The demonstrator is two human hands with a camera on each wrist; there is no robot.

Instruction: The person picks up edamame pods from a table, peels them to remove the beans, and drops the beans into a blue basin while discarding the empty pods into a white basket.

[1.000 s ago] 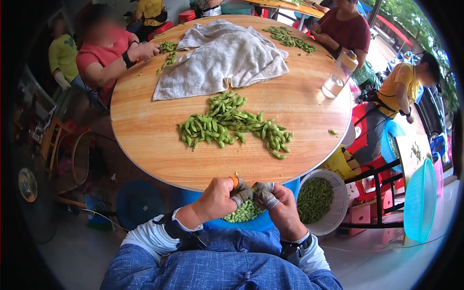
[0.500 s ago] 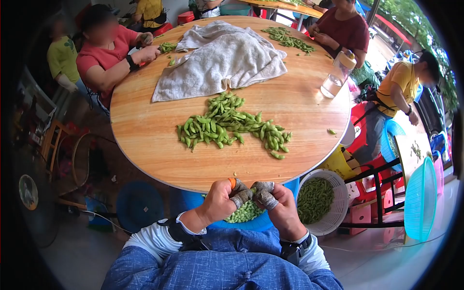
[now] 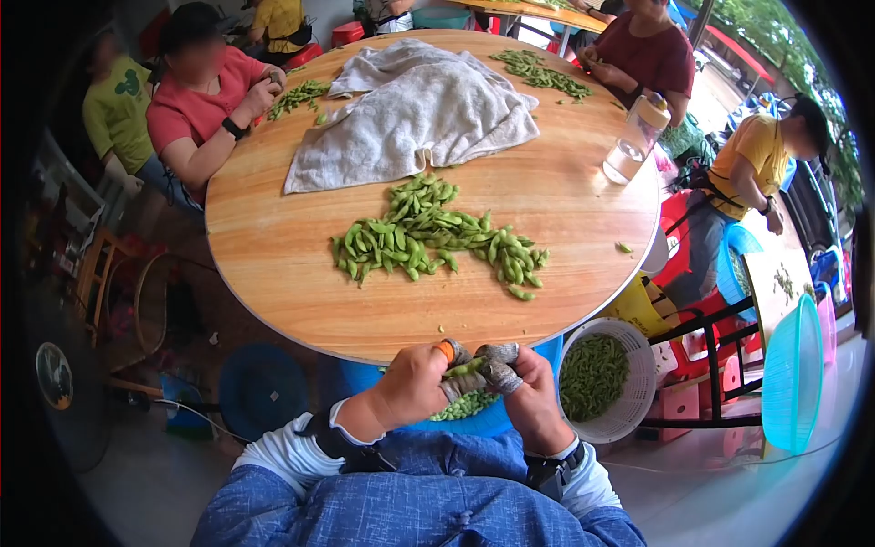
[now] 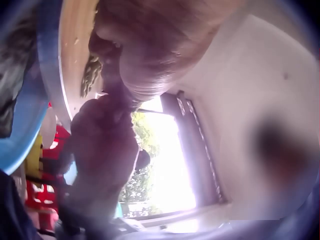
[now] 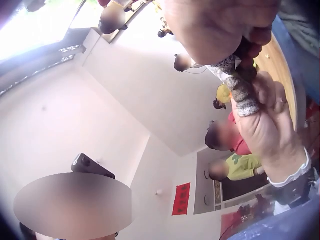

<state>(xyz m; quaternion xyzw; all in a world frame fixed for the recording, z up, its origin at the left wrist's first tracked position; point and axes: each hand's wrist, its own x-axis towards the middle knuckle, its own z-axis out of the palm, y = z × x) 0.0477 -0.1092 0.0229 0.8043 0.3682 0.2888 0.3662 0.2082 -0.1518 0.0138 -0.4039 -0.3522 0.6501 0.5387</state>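
Over a blue basin (image 3: 497, 421) of beans (image 3: 463, 406), left fingers (image 3: 441, 387) and right fingers (image 3: 500, 374) pinch a pod (image 3: 466, 367) near a white pod-filled basket (image 3: 646, 378).

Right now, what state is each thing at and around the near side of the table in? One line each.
Left hand: holding the green pod
Right hand: gripping its other end
Green pod: held between both hands; split or whole, can't tell
Pod heap: loose on the tabletop
Blue tub: holding shelled beans, partly hidden
White basket: uncovered, holding pods
Cloth: rumpled
Bottle: standing, part full
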